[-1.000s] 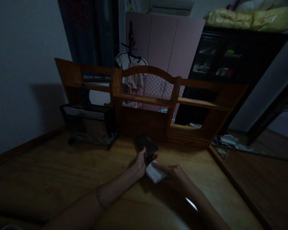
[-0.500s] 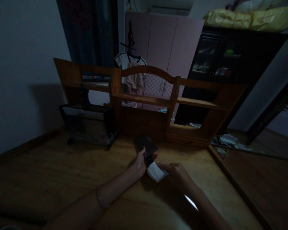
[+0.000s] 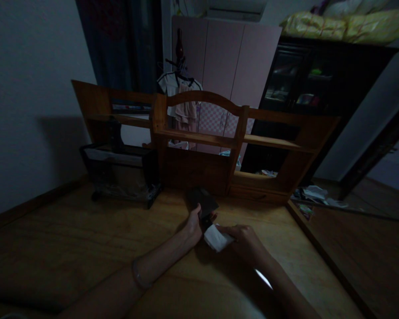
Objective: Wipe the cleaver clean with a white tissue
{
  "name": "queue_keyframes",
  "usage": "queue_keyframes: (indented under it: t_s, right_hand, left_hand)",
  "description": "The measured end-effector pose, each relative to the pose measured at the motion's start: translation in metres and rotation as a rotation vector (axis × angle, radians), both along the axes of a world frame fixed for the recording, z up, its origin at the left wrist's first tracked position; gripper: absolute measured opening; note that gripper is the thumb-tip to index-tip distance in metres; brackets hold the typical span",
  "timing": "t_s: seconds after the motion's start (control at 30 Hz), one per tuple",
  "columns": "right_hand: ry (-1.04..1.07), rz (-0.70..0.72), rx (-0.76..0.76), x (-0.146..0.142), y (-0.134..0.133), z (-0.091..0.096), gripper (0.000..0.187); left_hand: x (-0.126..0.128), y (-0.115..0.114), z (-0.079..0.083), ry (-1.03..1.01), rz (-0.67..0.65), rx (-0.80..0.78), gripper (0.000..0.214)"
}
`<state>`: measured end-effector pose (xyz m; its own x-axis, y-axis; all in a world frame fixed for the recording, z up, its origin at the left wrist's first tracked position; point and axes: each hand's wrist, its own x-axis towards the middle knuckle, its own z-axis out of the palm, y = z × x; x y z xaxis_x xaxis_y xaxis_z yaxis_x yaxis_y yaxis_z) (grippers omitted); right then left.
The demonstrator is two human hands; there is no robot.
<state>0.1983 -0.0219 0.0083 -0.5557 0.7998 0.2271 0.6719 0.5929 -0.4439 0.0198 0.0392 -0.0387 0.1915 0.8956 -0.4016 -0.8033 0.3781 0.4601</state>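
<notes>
My left hand is closed around the near end of a dark, flat, squarish object, thumb on top and fingertips showing at its right side. The exact kind is too dim to make out. Against its near end lies a white tissue or cloth, folded over. My right hand pinches the right edge of this white piece, index finger stretched along it. Both hands are over the wooden tabletop.
A wooden shelf unit runs along the tabletop's back. At its left stands a black-framed heater-like box. Hanging clothes, a pink wardrobe and a dark cabinet are behind. The table's raised edge is right.
The view has shifted very slightly. Both hands keep the same hold on the dark flat object and the white tissue or cloth, with hardly any movement.
</notes>
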Motion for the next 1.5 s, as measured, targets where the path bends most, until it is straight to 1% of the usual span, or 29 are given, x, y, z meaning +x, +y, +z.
queue_keyframes:
  t_s: [0.17,0.37,0.47,0.73,0.83,1.0,1.1,1.3,1.4,1.5]
  right_hand:
    - [0.04,-0.002,0.0,-0.001,-0.001,0.001,0.059]
    - [0.056,-0.001,0.002,-0.001,0.0,-0.002,0.061]
    - [0.058,0.004,-0.004,0.0,0.0,-0.004,0.06]
    - [0.05,0.03,-0.051,-0.002,0.0,-0.004,0.055]
    - [0.057,0.054,-0.066,-0.003,-0.001,-0.002,0.056]
    - [0.062,0.058,-0.048,-0.002,-0.001,-0.001,0.056]
    - [0.082,0.075,-0.057,-0.003,-0.001,-0.002,0.055]
    - [0.182,0.098,-0.059,-0.007,-0.005,-0.001,0.046]
    - [0.18,0.091,-0.051,-0.008,-0.006,0.0,0.042]
    - [0.188,0.099,-0.06,-0.007,-0.005,0.0,0.043]
  left_hand:
    - [0.0,-0.001,0.002,-0.009,0.002,-0.006,0.031]
    - [0.0,0.001,0.0,-0.014,0.008,-0.009,0.032]
    - [0.0,0.001,0.0,-0.014,0.008,-0.017,0.032]
    - [0.0,-0.001,0.005,-0.004,0.035,-0.012,0.027]
    - [0.0,0.0,0.002,-0.013,0.044,0.005,0.025]
    - [0.0,0.004,-0.004,-0.012,0.03,0.006,0.028]
    - [0.0,0.004,-0.006,-0.012,0.028,0.01,0.028]
    - [-0.001,0.001,-0.003,-0.009,0.022,0.011,0.027]
    - [0.0,0.0,-0.002,-0.016,0.015,0.017,0.028]
    - [0.0,0.001,-0.002,-0.034,0.008,0.002,0.029]
